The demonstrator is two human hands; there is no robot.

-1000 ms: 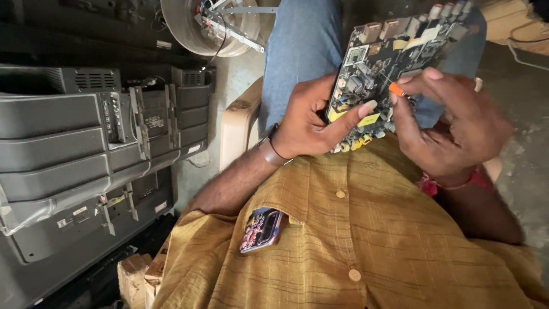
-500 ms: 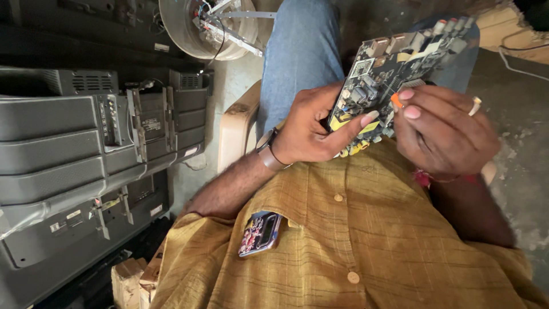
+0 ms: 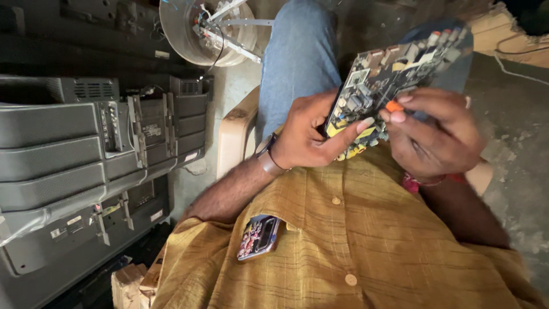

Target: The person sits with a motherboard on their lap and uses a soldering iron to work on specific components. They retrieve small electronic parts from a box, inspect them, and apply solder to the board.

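My left hand (image 3: 306, 137), with a band on its wrist, holds a dark circuit board (image 3: 394, 68) by its lower edge, thumb lying across the yellow connectors. The board is tilted up over my lap and crowded with small components. My right hand (image 3: 437, 134) is at the board's near side. Its thumb and forefinger pinch a small orange piece (image 3: 394, 106) against the board. I cannot tell whether that piece is fixed to the board.
A patterned phone (image 3: 258, 237) sticks out of my yellow shirt's pocket. Stacked grey appliance casings (image 3: 68, 149) fill the left side. A clear round drum with wires (image 3: 206, 28) lies beyond them. A beige chair arm (image 3: 234, 131) is by my left forearm, and a concrete floor (image 3: 514, 149) lies to the right.
Both hands keep their hold. The board has tipped a little and drifted right, and my right fingers have closed tighter round the orange piece.
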